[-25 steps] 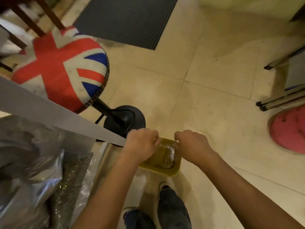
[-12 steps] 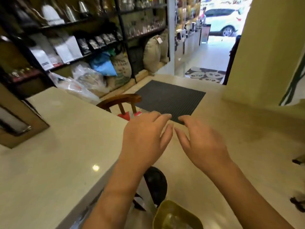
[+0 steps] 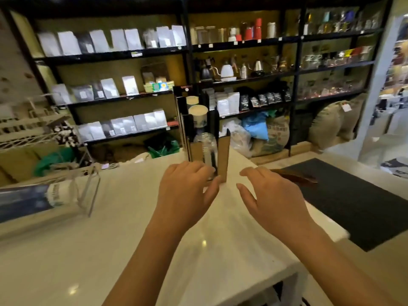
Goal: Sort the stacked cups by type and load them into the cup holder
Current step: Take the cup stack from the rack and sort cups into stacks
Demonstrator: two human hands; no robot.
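Observation:
A tall cup holder [image 3: 223, 151] of brown board with black dividers stands on the white counter [image 3: 110, 250]. White paper cups [image 3: 198, 113] sit stacked in its upper slots and a clear plastic cup stack [image 3: 206, 146] in the front slot. My left hand [image 3: 187, 191] hovers just before the holder's base, fingers spread, holding nothing. My right hand [image 3: 269, 195] is to the right of the holder, open and empty. A sleeve of stacked white cups [image 3: 59, 195] in clear wrap lies on its side at the counter's left.
Dark shelves [image 3: 123, 54] with bags, kettles and jars fill the background. Sacks [image 3: 276, 133] lean below them. A wooden chair back [image 3: 295, 177] shows past the counter's right edge, over a black floor mat [image 3: 353, 199]. A wire rack [image 3: 33, 133] stands at left.
The view has swung up from the floor to the counter and shelves. Both hands have let go of the yellow bin and risen, open, to the cup holder.

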